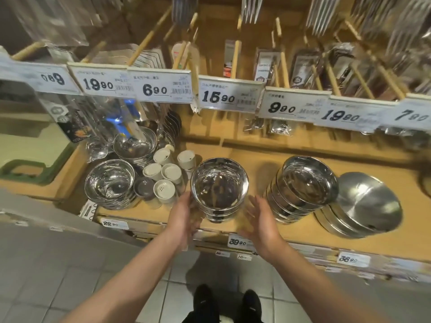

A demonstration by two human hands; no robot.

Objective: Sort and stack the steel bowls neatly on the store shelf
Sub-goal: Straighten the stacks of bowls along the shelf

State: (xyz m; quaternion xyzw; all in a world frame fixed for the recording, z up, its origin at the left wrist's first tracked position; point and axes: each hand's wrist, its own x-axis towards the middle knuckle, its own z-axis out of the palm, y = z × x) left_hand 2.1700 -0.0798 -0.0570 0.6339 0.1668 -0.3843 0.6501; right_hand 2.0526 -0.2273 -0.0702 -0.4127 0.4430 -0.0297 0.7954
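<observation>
The stack of bowls (219, 186) at the shelf front is polished steel, mirror-bright inside and full of reflections. The taller stack (303, 185) to its right has the same glossy metal finish, while the tilted bowls (366, 203) beside that show a duller, brushed sheen. The bowl at left (109, 181) is also shiny steel. The small shakers (164, 183) look like matt, off-white plastic. The shelf (291, 224) is smooth, light-brown wood or board with a flat finish. The price tags (229, 96) are white paper. The floor (58, 271) is smooth, pale tile.
</observation>
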